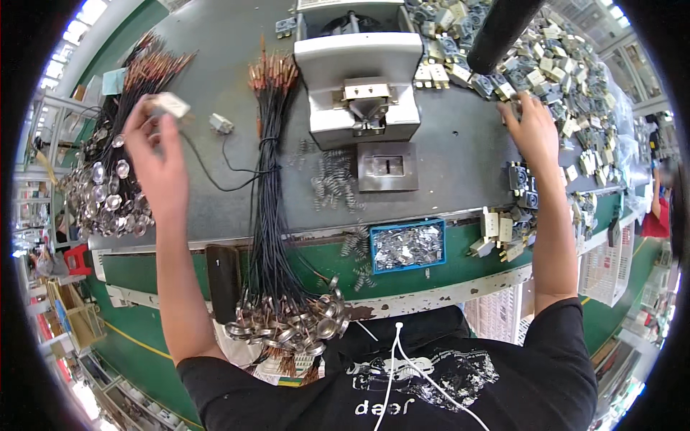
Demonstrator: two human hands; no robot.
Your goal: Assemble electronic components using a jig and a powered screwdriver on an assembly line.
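My left hand (159, 154), blurred by motion, is raised at the left with a small cream-and-grey plastic housing (171, 105) at its fingertips. A black wire runs from near this hand to a tied bundle of black wires (269, 151) with copper-coloured ends. Another small housing (221, 123) lies to the hand's right, a wire leading to it. At the right, my right hand (533, 131) reaches to the edge of a large heap of cream-and-grey housings (553, 72). Its thumb and fingers are apart, with no piece visible between them.
A white bench machine (359, 61) stands at centre back, a metal block (388, 167) before it. Loose springs (334, 179) lie near a blue tray (407, 246) of small metal parts. Another wire bundle (115, 165) with round metal ends lies far left. A dark pole (503, 36) overhangs the heap.
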